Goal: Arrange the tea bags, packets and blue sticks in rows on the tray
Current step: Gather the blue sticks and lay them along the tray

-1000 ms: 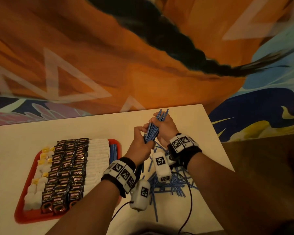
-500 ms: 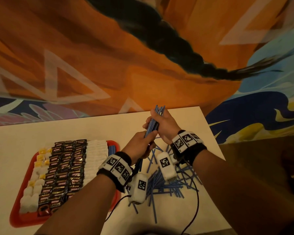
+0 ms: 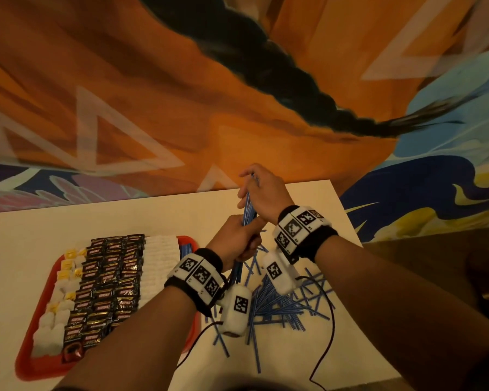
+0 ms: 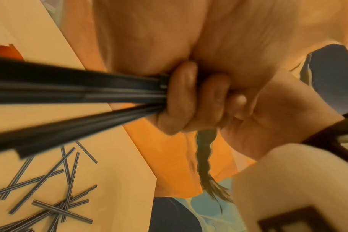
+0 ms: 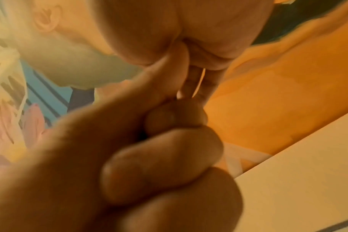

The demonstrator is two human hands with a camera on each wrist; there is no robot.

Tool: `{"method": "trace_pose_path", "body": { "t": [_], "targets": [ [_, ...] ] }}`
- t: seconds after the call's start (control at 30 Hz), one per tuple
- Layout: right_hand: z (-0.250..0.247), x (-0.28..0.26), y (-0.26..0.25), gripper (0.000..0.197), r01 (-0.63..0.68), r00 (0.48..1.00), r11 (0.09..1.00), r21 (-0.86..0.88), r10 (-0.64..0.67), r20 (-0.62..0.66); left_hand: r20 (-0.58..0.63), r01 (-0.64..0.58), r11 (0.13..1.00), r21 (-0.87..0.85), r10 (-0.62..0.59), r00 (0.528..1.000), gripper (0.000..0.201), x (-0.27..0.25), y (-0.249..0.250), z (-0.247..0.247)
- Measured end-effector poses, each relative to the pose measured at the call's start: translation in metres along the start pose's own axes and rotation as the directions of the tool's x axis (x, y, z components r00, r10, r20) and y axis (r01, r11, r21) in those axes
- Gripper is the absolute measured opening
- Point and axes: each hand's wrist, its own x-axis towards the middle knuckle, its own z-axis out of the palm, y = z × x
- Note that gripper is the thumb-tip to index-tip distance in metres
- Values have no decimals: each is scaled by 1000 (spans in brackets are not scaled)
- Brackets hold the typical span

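The left hand (image 3: 234, 238) grips a bundle of thin blue striped sticks (image 3: 247, 213) upright while the right hand (image 3: 261, 193), fingers curled on its top, seems to even the ends.

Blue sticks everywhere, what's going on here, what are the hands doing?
A person is sorting items onto a red tray. The left hand grips a bundle of blue sticks held upright above the table, and the right hand is at the bundle's top end. Many loose sticks lie scattered on the table beside the tray. The tray already holds rows of dark packets, white packets and a few blue sticks at its right edge.
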Motion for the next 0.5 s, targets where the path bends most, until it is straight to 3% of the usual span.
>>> {"method": "trace_pose_path", "body": {
  "t": [0.07,0.17,0.27,0.33,0.4,0.47,0.5],
  "targets": [
    [0,-1,1,21,16,1000,998,64,-16,-1,-59,5,998,-58,-9,998,46,1,2,-1],
    [-2,-5,4,36,-41,998,946,321,51,-24,-153,-15,984,-177,-12,988,41,5,8,-7],
    [-1,-21,16,31,-223,973,888,402,177,149,-218,-68,959,-276,6,976,34,10,17,-17],
    [2,-35,28,33,-360,902,879,312,242,358,-257,-101,940,-326,15,966,41,14,21,-24],
    [12,-47,38,38,-436,798,883,176,288,530,-267,-134,920,-369,34,963,44,16,25,-28],
    [25,-56,40,35,-452,735,888,87,315,600,-261,-151,904,-399,46,964,45,17,28,-28],
    [32,-58,40,30,-448,737,889,95,306,603,-258,-153,902,-403,48,965,45,19,28,-29]
  ]
}}
